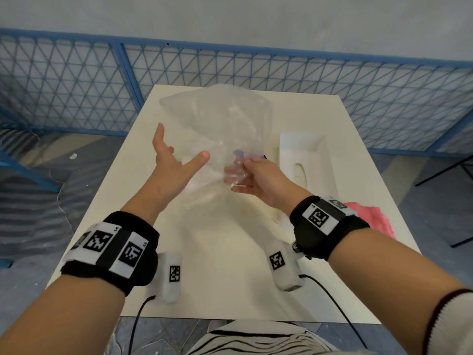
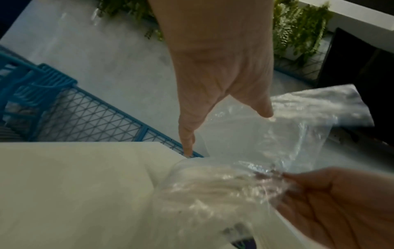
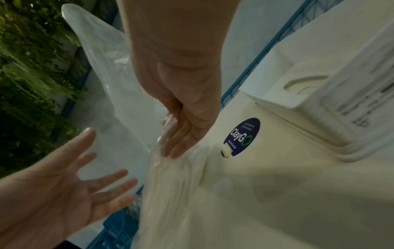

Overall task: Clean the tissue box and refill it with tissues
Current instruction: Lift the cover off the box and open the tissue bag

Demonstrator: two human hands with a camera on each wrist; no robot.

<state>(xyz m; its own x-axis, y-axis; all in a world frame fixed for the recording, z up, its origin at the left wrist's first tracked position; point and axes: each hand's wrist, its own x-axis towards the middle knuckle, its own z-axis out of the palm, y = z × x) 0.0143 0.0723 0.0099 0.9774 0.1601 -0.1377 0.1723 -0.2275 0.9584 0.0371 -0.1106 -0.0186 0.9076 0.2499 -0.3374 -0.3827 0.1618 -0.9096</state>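
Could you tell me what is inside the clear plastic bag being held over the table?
Nothing shows inside the clear plastic bag: the white table is visible straight through it. Where the right hand pinches and bunches it, the crumpled folds hide any small contents.

The plastic bag [image 1: 220, 129] is clear and colourless above a cream counter [image 1: 320, 119]. The tissue box [image 1: 304, 160] is white, the cloth [image 1: 368, 219] pink. The fence [image 1: 76, 85] is blue lattice.

Blue mesh fence [image 1: 281, 73] behind table [image 1: 204, 278]; round sticker [image 3: 242, 137] on tabletop
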